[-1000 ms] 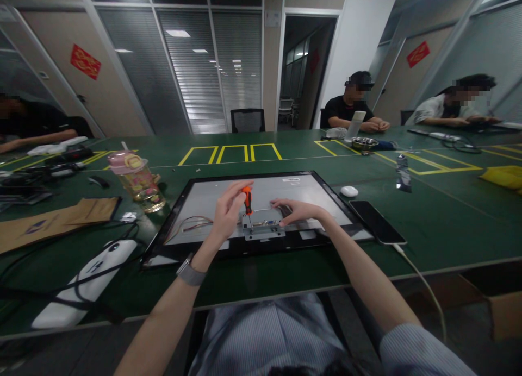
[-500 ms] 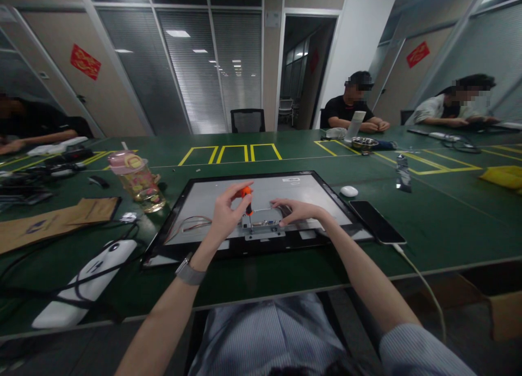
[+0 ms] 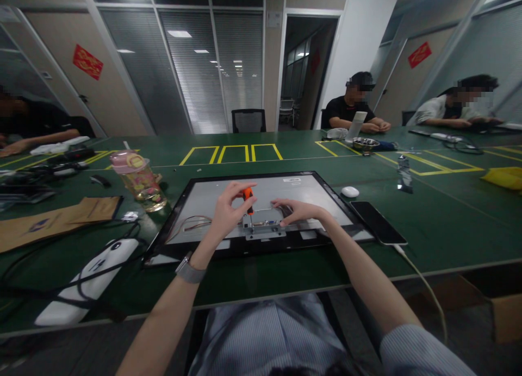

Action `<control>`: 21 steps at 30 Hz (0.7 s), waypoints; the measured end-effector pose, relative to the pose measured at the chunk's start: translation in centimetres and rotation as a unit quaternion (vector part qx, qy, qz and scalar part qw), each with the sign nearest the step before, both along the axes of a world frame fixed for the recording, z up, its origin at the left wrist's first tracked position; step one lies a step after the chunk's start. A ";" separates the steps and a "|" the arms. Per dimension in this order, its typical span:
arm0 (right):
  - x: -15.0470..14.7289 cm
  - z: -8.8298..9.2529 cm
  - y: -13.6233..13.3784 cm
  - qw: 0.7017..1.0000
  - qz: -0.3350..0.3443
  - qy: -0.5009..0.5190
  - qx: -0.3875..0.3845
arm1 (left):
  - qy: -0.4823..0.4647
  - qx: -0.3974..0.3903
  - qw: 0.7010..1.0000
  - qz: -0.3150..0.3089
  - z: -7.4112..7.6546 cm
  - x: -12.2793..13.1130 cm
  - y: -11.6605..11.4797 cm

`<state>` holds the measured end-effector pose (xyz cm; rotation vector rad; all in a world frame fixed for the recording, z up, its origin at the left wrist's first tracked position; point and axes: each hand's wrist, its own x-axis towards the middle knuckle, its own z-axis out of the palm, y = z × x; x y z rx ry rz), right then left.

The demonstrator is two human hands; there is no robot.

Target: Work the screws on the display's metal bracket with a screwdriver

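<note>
A flat display panel (image 3: 281, 188) with a black frame lies back side up on the green table. My left hand (image 3: 229, 208) pinches the orange and black handle of a screwdriver (image 3: 248, 201). Its shaft points down, almost upright, at the left end of a metal bracket (image 3: 265, 232) with port sockets, at the panel's near edge. The exact contact of the tip is too small to make out. My right hand (image 3: 300, 210) grips the bracket's right side, thumb at the front and fingers curled behind, beside some thin cables.
To the left stand a pink-lidded bottle (image 3: 141, 180), a paper bag (image 3: 61, 218) and a white device (image 3: 89, 281) with black cables. A phone (image 3: 377, 222) on a charging cord and a white case (image 3: 349, 192) lie right of the panel. Other people sit across the table.
The screwdriver handle looks slightly turned between my left fingers. Both hands stay in nearly the same place, and the whole view has shifted a little.
</note>
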<state>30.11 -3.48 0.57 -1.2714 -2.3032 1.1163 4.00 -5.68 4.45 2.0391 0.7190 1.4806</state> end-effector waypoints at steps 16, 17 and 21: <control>-0.1 0.3 -0.2 1.000 -0.003 -0.001 0.001 | -0.056 -0.047 0.997 -0.035 0.2 0.0 0.0; 0.0 0.2 -0.1 1.000 -0.003 -0.002 0.000 | -0.059 -0.059 0.995 -0.052 0.2 -0.1 0.0; 0.0 0.1 0.0 1.000 -0.004 -0.005 -0.003 | -0.056 -0.071 0.995 -0.040 0.1 0.0 -0.1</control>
